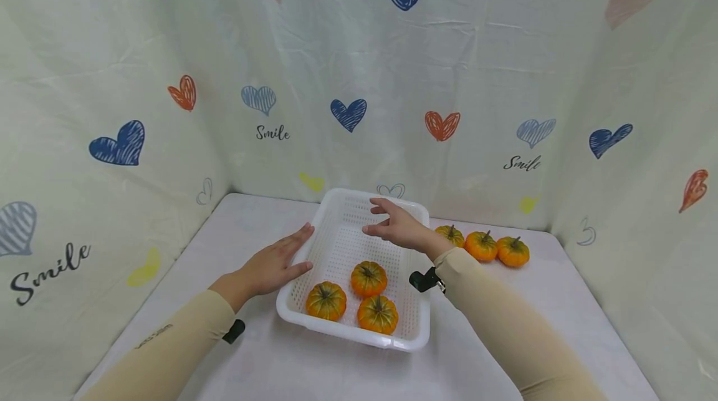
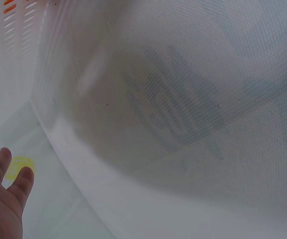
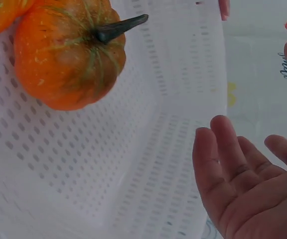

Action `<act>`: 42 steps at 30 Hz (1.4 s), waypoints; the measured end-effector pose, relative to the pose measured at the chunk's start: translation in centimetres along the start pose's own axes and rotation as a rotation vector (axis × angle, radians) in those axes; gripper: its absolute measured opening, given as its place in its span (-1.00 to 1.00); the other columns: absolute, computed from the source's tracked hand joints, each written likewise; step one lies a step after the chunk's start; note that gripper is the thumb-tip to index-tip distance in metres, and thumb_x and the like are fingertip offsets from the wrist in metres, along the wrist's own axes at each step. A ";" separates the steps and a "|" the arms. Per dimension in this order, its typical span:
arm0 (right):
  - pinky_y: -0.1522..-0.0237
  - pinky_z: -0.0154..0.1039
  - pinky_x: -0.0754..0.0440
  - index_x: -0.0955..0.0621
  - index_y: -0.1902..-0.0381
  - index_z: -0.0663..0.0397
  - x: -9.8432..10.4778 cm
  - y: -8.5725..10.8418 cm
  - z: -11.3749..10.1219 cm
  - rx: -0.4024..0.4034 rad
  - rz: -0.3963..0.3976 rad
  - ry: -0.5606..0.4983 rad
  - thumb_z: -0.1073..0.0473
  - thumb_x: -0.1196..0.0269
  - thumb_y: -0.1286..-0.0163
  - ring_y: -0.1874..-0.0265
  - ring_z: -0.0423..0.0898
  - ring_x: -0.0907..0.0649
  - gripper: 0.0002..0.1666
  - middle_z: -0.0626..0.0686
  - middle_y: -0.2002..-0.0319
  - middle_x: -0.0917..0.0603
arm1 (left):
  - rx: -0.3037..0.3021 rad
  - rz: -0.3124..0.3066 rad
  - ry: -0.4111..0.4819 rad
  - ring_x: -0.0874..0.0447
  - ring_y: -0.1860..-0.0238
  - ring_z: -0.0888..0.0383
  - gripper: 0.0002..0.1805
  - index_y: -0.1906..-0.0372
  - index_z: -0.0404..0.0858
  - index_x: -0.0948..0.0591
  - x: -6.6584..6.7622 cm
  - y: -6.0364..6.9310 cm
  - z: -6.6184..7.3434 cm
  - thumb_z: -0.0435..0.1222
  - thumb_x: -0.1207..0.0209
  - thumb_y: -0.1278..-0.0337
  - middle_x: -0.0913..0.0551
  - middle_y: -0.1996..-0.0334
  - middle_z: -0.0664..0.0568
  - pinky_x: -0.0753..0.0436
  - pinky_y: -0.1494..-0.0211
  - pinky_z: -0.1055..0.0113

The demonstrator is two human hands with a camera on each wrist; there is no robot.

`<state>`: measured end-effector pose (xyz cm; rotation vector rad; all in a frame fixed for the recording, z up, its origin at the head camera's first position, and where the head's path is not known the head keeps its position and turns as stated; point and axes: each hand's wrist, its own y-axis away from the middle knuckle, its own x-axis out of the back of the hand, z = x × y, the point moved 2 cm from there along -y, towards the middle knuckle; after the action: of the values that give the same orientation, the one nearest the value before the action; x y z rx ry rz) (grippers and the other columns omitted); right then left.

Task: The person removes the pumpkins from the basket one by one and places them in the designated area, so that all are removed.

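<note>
1. Fingers on my left hand point(image 1: 275, 265) are straight and hold nothing, left of the middle of the frame. They lie at the left rim of the white basket point(image 1: 350, 242). I can't tell if they press. I think a flat, gentle hand is best for holding it steady.

2. Three small pumpkins sit in the basket, low in the middle of the frame: left pumpkin point(image 1: 326, 302), back pumpkin point(image 1: 368, 279), front pumpkin point(image 1: 378, 315). They are round and could roll, I think, so I should not bump them.

3. My right hand point(image 1: 399, 227) is over the far part of the basket, just right of the middle. Its fingers are loose and spread, with nothing in them. I should lift it high over the rim, so my sleeve point(image 1: 477, 301) knocks nothing.

4. Three more stand close together on the table point(image 1: 449, 357), right of the middle: near pumpkin point(image 1: 450, 234), partly behind my arm, then middle pumpkin point(image 1: 481, 246) and end pumpkin point(image 1: 513, 252). Their fat sides should be easier to grip than their thin stems.
</note>
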<state>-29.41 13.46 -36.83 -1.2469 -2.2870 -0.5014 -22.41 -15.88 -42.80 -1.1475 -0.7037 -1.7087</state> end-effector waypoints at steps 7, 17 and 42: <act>-0.09 0.05 -0.62 -0.16 -0.55 0.02 -2.0 0.1 0.8 -0.092 -0.057 0.011 0.02 -0.35 -0.38 -0.14 0.11 -0.59 -0.07 0.23 -0.41 -0.34 | -0.001 0.006 -0.002 -0.06 -0.52 -0.12 -0.12 -0.62 -0.10 0.01 -0.1 -0.1 -0.1 0.10 -0.08 -0.39 0.02 -0.59 0.01 -0.20 -0.42 -0.20; -0.01 0.07 -0.66 -0.21 -0.53 0.03 -3.5 0.7 1.4 -0.210 -0.163 0.004 -0.03 -0.38 -0.32 -0.15 0.14 -0.56 -0.06 0.30 -0.43 -0.28 | -0.008 0.008 0.002 -0.07 -0.52 -0.12 -0.13 -0.61 -0.12 0.00 0.0 0.0 0.1 0.07 -0.09 -0.39 0.01 -0.58 -0.01 -0.20 -0.43 -0.18; -0.28 0.09 -0.45 -0.34 -0.47 0.03 -6.8 0.4 2.1 -0.149 -0.323 0.168 0.03 -0.50 -0.16 -0.22 0.10 -0.50 -0.04 0.21 -0.38 -0.38 | -0.023 0.019 0.005 -0.10 -0.51 -0.14 -0.16 -0.61 -0.13 -0.02 -0.2 -0.1 -0.1 0.06 -0.07 -0.42 0.01 -0.58 -0.02 -0.21 -0.42 -0.20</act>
<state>-26.42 10.23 -42.40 -0.8626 -2.3480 -0.8701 -22.48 -15.86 -42.98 -1.1624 -0.6695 -1.7071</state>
